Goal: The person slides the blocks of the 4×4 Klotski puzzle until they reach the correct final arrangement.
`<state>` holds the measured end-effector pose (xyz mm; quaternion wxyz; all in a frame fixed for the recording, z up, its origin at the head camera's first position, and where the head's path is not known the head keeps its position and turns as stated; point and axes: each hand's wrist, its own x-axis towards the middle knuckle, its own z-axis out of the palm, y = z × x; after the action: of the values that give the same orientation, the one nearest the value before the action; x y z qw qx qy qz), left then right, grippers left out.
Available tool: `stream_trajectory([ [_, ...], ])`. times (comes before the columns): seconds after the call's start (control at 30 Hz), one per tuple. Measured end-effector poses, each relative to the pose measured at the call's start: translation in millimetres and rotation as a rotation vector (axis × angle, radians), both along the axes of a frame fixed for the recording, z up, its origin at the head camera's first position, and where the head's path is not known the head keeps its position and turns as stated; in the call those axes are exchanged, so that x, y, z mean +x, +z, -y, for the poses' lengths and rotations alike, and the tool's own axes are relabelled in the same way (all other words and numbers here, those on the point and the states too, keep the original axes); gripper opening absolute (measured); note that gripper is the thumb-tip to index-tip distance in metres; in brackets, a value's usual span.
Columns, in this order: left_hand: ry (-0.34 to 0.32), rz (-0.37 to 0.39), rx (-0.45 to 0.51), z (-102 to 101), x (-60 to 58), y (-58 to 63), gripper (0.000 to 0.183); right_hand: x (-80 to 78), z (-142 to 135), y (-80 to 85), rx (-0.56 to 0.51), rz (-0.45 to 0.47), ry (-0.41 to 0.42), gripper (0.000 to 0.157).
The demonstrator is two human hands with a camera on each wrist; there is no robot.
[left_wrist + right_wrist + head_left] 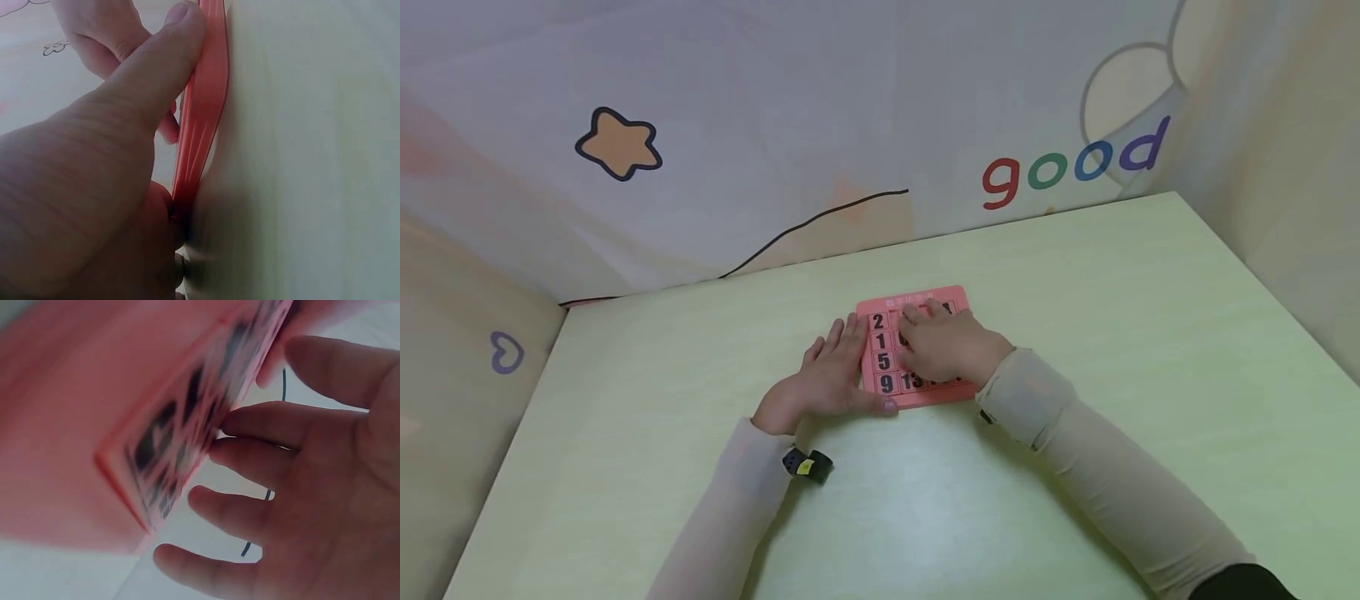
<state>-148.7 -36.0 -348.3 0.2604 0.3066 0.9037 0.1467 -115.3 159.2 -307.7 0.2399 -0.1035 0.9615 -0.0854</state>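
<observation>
A pink number slide puzzle (916, 400) lies flat on the table, with black numbers on its tiles. My left hand (823, 379) braces its near left corner, fingers extended along the left side and thumb on the near edge. In the left wrist view the thumb (144, 75) presses the red side of the frame (206, 87). My right hand (951, 343) is over the tiles and hides many of them. Its fingers (269, 422) are spread in the right wrist view, with fingertips right at the tile face (169, 437).
The pale green table (662, 433) stretches around the puzzle on all sides. Behind it hangs a printed cloth (820, 108) with a star and the word "good". More cloth rises at the left and right sides.
</observation>
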Motion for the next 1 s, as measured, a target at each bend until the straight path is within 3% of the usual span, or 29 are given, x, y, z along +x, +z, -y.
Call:
stream_trajectory([
  [0.17,0.010,-0.002,0.005,0.8,-0.4,-0.3,0.133,2.5,-5.7,7.5,0.042,0.006,-0.040,0.061],
  [0.43,0.012,0.006,0.020,1.0,-0.5,0.5,0.134,4.6,-0.4,6.0,0.068,-0.056,-0.085,0.059],
  [0.77,-0.001,0.012,-0.018,-0.4,-1.6,-2.4,0.134,1.2,20.3,-1.6,-0.045,-0.063,0.095,0.059],
  [1.0,-0.001,0.013,-0.014,0.0,-2.4,-2.2,0.133,0.2,30.3,-3.1,-0.023,-0.032,0.091,0.063],
])
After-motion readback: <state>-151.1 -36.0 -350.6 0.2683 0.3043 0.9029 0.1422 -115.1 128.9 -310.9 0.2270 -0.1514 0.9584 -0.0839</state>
